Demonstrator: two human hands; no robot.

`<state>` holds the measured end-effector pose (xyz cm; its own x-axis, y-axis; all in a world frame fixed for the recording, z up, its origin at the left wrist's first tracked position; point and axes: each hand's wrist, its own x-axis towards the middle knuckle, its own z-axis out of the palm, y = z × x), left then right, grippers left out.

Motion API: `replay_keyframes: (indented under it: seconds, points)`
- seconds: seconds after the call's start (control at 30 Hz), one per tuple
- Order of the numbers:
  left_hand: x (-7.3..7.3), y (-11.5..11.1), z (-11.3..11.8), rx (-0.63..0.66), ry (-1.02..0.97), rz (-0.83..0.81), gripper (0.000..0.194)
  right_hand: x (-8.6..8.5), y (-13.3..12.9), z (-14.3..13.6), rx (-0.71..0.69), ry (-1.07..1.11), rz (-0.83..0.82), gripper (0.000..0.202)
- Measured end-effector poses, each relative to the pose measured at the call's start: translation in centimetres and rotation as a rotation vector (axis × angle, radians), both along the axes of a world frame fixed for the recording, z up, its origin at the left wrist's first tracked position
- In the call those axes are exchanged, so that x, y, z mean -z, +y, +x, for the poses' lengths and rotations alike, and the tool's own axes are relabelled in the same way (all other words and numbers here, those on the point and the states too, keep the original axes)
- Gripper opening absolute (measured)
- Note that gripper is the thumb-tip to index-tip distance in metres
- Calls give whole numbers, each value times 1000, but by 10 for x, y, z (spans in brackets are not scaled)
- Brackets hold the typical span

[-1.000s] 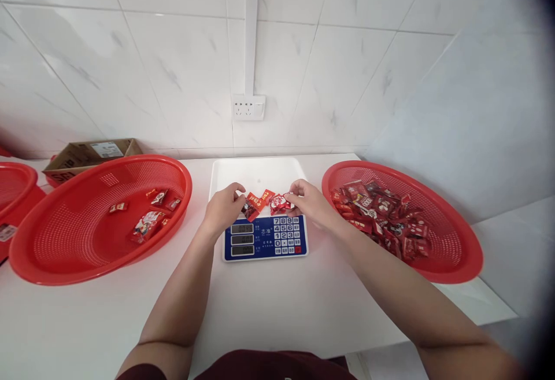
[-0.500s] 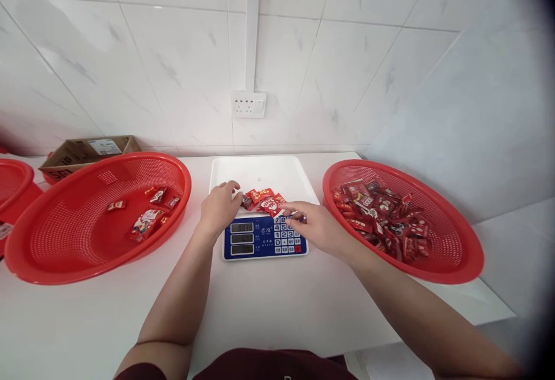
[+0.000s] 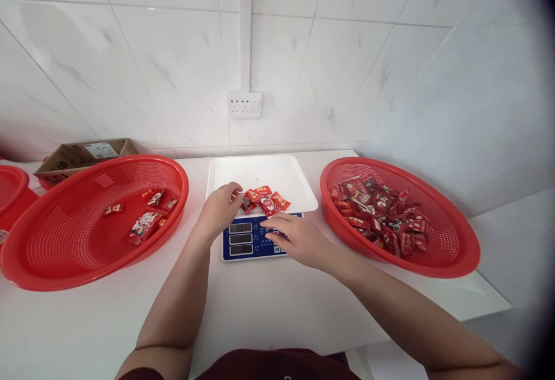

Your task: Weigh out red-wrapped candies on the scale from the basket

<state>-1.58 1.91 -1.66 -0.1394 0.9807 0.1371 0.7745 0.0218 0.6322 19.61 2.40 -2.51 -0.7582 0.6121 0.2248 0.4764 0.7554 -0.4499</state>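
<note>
The red candy packets [image 3: 264, 200] lie on the scale [image 3: 261, 176] tray's near edge, the left hand [image 3: 220, 211] with its grip pinching the leftmost one, the right hand [image 3: 299, 240] flat, released, over the keypad just below them

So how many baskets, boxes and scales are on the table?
Red baskets: 3, the big left basket, the right basket full of sweets, and one cut off at the left edge.
Cardboard boxes: 1.
Scales: 1.
Total: 5.
</note>
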Motion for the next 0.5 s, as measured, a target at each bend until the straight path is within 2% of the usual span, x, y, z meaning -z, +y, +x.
replay_keyframes:
  seconds: [0.1,0.2,0.37,0.5]
  points:
    - [-3,-1,-4,-42,28,4,23,-4,1,16,-26,45,23,25]
    - [-5,-3,-8,-74,8,46,24,-13,3,36,38,60,7,26]
    - [-10,-7,-7,-116,-73,126,25,-33,20,82,329,-2,24,28]
    - [-16,-8,-3,-181,-139,233,26,-37,42,131,608,-208,13,35]
